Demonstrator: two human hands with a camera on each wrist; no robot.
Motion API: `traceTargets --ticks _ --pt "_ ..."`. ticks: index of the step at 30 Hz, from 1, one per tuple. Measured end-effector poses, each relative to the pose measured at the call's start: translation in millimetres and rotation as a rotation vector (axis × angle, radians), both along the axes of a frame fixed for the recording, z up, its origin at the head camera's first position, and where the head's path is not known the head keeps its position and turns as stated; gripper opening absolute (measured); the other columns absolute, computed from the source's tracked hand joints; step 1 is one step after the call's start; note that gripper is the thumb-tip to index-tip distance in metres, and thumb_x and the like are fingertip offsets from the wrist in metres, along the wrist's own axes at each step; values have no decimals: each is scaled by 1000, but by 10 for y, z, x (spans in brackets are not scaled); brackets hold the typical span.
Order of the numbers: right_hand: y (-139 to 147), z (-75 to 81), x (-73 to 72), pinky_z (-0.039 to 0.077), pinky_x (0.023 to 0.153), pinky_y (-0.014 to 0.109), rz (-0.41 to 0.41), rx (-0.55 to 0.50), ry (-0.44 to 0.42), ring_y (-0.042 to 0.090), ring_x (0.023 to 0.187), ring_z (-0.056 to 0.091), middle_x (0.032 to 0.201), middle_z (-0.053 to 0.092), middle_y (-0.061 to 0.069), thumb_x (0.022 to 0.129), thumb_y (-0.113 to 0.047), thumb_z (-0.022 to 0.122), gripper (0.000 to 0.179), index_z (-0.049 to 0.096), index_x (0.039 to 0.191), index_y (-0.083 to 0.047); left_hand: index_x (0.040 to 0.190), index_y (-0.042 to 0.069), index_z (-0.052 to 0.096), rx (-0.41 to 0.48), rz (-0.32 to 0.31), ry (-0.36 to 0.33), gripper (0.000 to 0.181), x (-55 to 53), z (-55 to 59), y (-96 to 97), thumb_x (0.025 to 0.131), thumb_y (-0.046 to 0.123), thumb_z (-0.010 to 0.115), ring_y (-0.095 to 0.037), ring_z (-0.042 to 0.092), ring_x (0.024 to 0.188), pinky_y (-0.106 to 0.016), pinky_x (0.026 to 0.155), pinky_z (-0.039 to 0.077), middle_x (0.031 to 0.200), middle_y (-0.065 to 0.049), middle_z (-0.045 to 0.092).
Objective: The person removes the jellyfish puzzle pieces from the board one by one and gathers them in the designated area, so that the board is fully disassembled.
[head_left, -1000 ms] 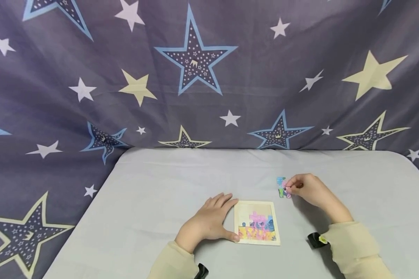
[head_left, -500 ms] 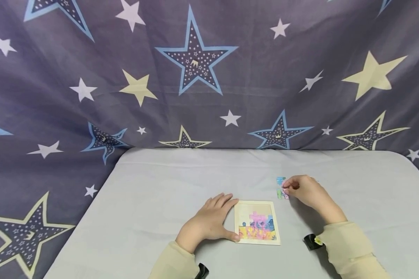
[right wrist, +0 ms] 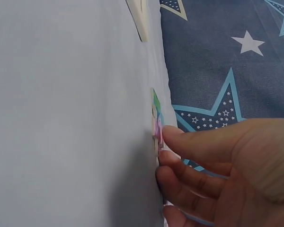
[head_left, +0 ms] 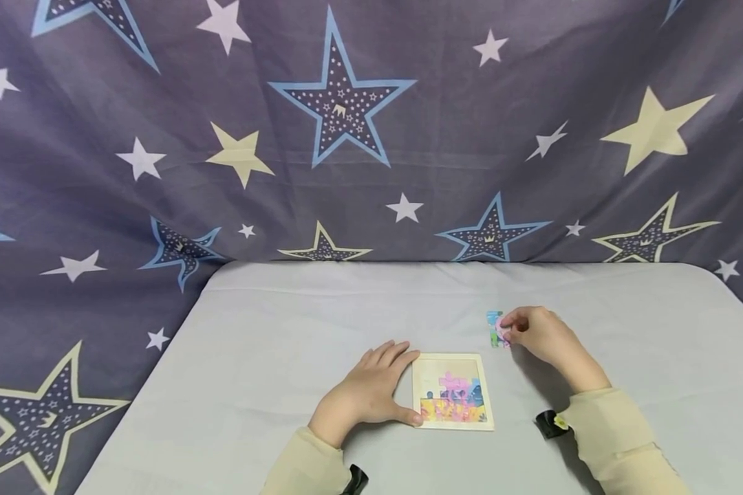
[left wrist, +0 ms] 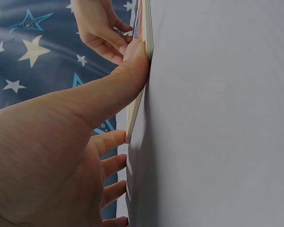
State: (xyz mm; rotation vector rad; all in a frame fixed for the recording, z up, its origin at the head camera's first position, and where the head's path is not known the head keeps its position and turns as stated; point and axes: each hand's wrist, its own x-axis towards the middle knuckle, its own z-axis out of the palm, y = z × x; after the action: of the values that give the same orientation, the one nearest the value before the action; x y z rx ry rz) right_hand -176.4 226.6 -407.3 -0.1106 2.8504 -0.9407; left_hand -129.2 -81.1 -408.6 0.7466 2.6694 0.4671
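A square pale jigsaw tray lies flat, its lower part filled with joined pink, yellow and blue pieces. Against its left side my left hand rests with fingers spread. The thumb presses the near corner, and the index fingertip touches the far one. Beyond the tray to the right, my right hand pinches a pink puzzle piece between thumb and fingers, low over the cloth. Blue and green puzzle pieces lie right beside it; the fingers partly cover this group.
A light grey cloth covers the table. Behind and to the left hangs a dark curtain with stars, meeting the table's far edge. Black bands sit at both wrists.
My right hand has shifted slightly left over the loose pieces, its fingers staying at the pink one. The left hand stays at the tray. The head view has shifted a little.
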Motion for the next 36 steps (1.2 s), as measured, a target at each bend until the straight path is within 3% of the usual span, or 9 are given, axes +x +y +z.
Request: traceTargets --ticks 11,20,29,36 --pt "-42 87 11 51 69 32 66 -137 98 19 79 63 83 67 2 89 -8 73 21 70 106 4 154 14 35 9 7 -16 104 12 18 9 72 58 81 -31 20 148 -52 120 18 160 -8 28" --pt "-148 181 46 54 63 27 249 -291 36 20 79 63 92 68 6 88 -6 74 28 68 113 5 154 12 34 13 18 -34 104 22 49 29 73 56 81 -31 19 149 -47 121 19 160 -8 27" --pt "-251 242 120 52 70 26 428 -293 -17 14 83 61 96 70 2 89 -12 74 24 70 110 -1 155 10 31 10 22 -19 107 22 31 45 72 54 82 -30 20 149 -48 121 18 161 -8 28" --pt "-382 242 172 52 69 25 483 -265 -35 14 83 60 95 68 1 89 -8 72 17 71 106 -6 155 11 33 -5 8 -10 104 9 26 53 73 54 81 -28 19 149 -49 121 17 162 -5 25"
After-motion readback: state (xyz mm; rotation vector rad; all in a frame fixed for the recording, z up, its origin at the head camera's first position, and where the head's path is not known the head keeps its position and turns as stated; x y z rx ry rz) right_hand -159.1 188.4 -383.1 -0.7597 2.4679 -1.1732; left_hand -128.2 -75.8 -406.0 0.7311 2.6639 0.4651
